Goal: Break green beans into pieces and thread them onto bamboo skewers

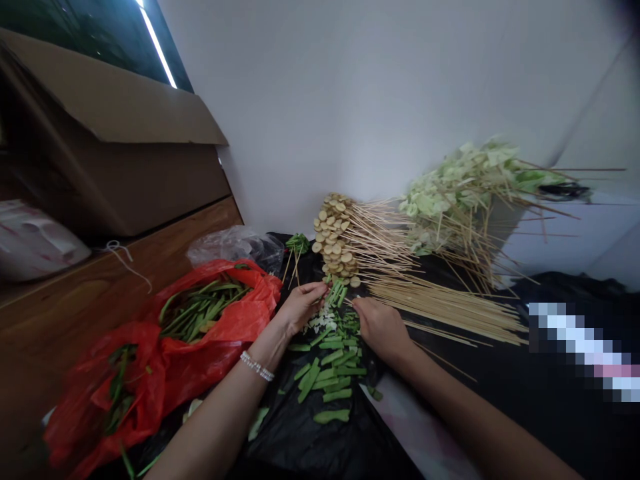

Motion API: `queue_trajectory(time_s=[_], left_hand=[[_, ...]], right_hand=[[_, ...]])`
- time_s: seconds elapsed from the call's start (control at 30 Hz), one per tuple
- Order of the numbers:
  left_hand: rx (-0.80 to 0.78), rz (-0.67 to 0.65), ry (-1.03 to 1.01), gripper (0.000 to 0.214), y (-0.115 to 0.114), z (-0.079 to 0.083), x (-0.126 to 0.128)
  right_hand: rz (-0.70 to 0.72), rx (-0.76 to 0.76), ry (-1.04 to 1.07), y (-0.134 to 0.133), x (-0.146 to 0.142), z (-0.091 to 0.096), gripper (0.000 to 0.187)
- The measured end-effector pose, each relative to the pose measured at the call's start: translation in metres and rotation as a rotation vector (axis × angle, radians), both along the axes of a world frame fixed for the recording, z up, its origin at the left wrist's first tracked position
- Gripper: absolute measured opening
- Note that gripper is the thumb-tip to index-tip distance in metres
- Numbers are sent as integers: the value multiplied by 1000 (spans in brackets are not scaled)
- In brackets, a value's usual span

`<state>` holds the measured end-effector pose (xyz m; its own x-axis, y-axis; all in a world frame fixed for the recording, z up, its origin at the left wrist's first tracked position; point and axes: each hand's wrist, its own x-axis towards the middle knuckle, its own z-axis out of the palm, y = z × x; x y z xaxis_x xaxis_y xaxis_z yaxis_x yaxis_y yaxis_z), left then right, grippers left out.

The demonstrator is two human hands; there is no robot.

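My left hand, with a beaded bracelet at the wrist, is closed with its fingertips at some cut green bean pieces. Close by on the right, my right hand pinches a thin bamboo skewer, its tip pointing toward those pieces; most of the skewer is hidden by the hand. Below and between my hands, many flat cut green bean pieces lie on black plastic. Small white bits lie beside my left fingers. Just beyond my hands are stacked skewers of round pale slices.
Bare bamboo skewers lie to the right. Skewered leafy greens are piled against the wall. At left are a red plastic bag of long beans, a clear bag and a cardboard box. A small green skewered bundle lies behind.
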<state>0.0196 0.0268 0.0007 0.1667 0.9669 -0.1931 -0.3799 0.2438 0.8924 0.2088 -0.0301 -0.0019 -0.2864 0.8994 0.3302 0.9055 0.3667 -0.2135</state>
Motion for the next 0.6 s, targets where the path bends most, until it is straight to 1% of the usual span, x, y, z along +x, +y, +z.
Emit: queue_trajectory(time_s=[0.13,0.23,0.43,0.5,0.6], left_hand=[[-3,7,-6,31,2,-2,0],[10,11,-3,32,1,-3,0],[5,-90,6,38,-2,0,0],[0,-81,18,36,-2,-2,-1],[2,-30,33,31,-1,-6,0]], right_hand=[[-9,18,-39,0,1,0,27],[9,1,-10,0,1,-1,27],[51,-49,104,5,2,-5,26],[57,-40,99,5,2,-5,27],[39,-9,53,3,1,-3,27]])
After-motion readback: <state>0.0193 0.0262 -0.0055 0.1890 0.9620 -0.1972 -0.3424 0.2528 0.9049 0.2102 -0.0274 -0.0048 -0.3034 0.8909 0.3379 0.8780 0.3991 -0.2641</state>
